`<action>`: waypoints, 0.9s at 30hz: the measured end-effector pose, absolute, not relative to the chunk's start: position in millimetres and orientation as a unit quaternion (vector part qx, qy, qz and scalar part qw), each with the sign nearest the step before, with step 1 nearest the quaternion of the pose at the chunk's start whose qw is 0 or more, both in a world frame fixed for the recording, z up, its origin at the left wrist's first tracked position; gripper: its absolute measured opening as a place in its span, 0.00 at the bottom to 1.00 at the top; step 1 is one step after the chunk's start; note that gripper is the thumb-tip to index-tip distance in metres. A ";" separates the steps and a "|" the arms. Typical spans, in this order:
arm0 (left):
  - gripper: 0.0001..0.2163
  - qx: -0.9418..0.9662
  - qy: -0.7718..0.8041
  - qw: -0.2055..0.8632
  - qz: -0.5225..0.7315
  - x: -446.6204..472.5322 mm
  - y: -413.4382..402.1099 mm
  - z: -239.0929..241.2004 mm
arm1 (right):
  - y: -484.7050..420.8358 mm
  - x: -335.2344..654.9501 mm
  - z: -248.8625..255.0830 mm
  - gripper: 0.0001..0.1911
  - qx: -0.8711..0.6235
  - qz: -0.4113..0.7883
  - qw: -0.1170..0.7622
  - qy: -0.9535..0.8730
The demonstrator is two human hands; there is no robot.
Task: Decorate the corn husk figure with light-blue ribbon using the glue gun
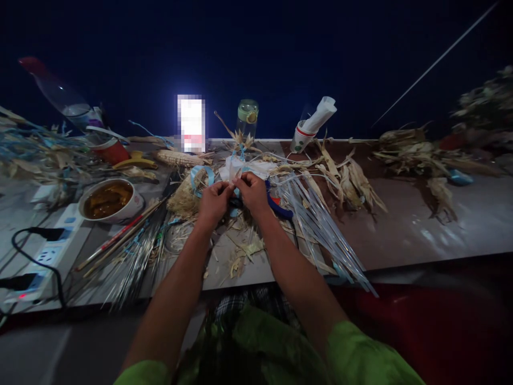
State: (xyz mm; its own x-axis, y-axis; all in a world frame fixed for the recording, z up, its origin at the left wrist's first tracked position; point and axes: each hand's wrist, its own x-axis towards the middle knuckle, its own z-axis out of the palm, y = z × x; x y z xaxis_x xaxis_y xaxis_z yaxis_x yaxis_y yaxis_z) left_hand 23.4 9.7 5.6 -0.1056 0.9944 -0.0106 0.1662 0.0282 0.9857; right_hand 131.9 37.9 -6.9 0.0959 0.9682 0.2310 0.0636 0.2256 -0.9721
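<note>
My left hand (215, 202) and my right hand (254, 193) meet over the middle of the table, both pinching a small pale piece of corn husk (236, 177) between thumbs and fingertips. White tissue-like material (259, 169) lies just behind them. Right beside my right hand are blue-handled pliers (284, 209), partly hidden. A bundle of dry tan fibre (184, 195) and a roll of light blue ribbon (196, 179) sit next to my left hand. Scraps of husk (250, 247) are scattered below my wrists.
Clear plastic tubes (320, 230) lie on the right, thin metal wires (134, 267) on the left. Around them are a bowl of brown liquid (138, 202), a power strip (56, 251), a corn cob (180, 159), dried husks (356, 182), a bottle (247, 120) and a paper cup (301, 138).
</note>
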 end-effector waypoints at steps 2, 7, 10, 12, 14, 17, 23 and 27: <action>0.11 0.516 0.569 0.428 0.476 24.2 9.0 6.0 | 37.9 131.8 -6.6 0.10 -0.478 0.402 0.571 -0.533; 0.11 0.533 0.564 0.408 0.481 24.0 9.7 3.3 | 37.4 131.7 -5.9 0.12 -0.476 0.431 0.573 -0.509; 0.11 0.522 0.568 0.413 0.485 23.7 9.7 2.5 | 36.7 131.5 -5.9 0.12 -0.463 0.446 0.558 -0.525; 0.12 0.516 0.566 0.423 0.484 24.0 8.8 3.9 | 36.6 131.7 -6.4 0.12 -0.458 0.448 0.554 -0.532; 0.11 0.507 0.562 0.439 0.483 24.3 7.5 6.3 | 37.0 132.5 -6.8 0.12 -0.461 0.439 0.559 -0.530; 0.11 0.488 0.564 0.451 0.490 22.3 6.9 9.0 | 37.8 134.6 -6.1 0.13 -0.474 0.416 0.576 -0.520; 0.11 0.458 0.594 0.391 0.533 8.5 12.2 6.7 | 37.3 137.7 -0.4 0.13 -0.475 0.421 0.606 -0.479; 0.11 0.446 0.633 0.372 0.512 2.0 15.2 5.2 | 36.8 138.3 0.3 0.13 -0.473 0.417 0.606 -0.485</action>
